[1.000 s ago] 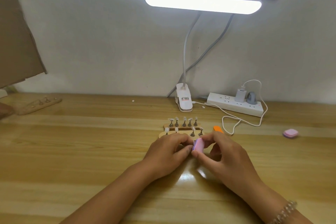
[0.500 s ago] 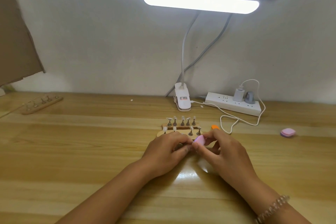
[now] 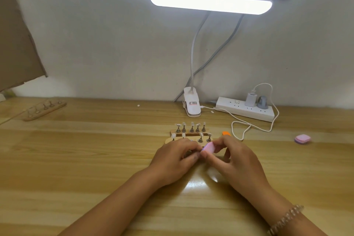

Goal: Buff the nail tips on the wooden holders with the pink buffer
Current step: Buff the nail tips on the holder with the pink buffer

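- right hand (image 3: pixel 235 161) pinches the pink buffer (image 3: pixel 208 147) between thumb and fingertips, in front of the lamp clip (image 3: pixel 192 106) on the person's side, buffer tilted with its pale face up
- left hand (image 3: pixel 174 161) is in front of the lamp clip too, a bit to its left, fingers curled in tight with the tips right up against the buffer's lower end; honestly can't tell what's pinched in there, the fingers hide it
- two wooden holders (image 3: pixel 193 139) lie side by side between the lamp clip and the hands, nail tips (image 3: pixel 192 124) standing on little metal stands; the nearer holder is partly behind the left hand's knuckles
- small orange thing (image 3: pixel 226 133) in front of the lamp clip and a bit right, just past the right hand's fingertips
- second pink block (image 3: pixel 302 139) lies on the desk (image 3: pixel 95 159), well off to the right of the lamp clip
- white power strip (image 3: pixel 245 110) just right of the lamp clip, by the wall, charger plugged in, white cable looping forward
- another wooden holder (image 3: pixel 45 110) far left of the lamp clip, near a sheet of cardboard (image 3: pixel 17 44)
- beaded bracelet (image 3: pixel 285 220) on the right wrist
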{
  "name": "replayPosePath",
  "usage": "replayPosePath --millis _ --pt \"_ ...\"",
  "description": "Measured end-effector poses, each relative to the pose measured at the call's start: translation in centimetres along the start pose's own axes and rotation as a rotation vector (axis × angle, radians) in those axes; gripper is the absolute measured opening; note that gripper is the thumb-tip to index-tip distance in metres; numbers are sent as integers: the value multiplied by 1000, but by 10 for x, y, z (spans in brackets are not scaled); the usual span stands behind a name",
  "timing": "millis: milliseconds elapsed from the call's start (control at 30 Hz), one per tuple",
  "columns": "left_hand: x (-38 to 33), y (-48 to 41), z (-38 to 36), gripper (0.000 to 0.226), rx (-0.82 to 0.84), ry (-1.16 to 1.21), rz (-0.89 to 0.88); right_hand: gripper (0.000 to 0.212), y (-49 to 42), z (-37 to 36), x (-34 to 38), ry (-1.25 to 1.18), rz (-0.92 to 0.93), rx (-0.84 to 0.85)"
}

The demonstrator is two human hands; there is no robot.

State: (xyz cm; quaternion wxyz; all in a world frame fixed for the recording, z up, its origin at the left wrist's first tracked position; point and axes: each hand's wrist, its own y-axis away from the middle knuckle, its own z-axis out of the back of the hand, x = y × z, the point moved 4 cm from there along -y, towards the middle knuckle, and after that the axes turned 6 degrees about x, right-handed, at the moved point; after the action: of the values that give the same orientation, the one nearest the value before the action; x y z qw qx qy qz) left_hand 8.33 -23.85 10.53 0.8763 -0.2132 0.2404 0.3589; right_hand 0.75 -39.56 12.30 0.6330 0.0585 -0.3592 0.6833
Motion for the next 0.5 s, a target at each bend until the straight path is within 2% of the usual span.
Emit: replayPosePath --millis 67,167,300,433,500 --pt "0 1 0 13 2 5 1 27 1 0 0 37 9 -14" --pt "0 2 1 17 15 15 -5 35 8 -4 10 52 99 50" --pt "-1 0 0 14 6 -2 -5 27 -1 -1 -1 9 -26 3" --pt "0 1 1 16 14 24 -9 29 6 -4 9 86 85 28" --pt "0 0 1 17 11 19 -9 29 4 -3 7 31 44 34"
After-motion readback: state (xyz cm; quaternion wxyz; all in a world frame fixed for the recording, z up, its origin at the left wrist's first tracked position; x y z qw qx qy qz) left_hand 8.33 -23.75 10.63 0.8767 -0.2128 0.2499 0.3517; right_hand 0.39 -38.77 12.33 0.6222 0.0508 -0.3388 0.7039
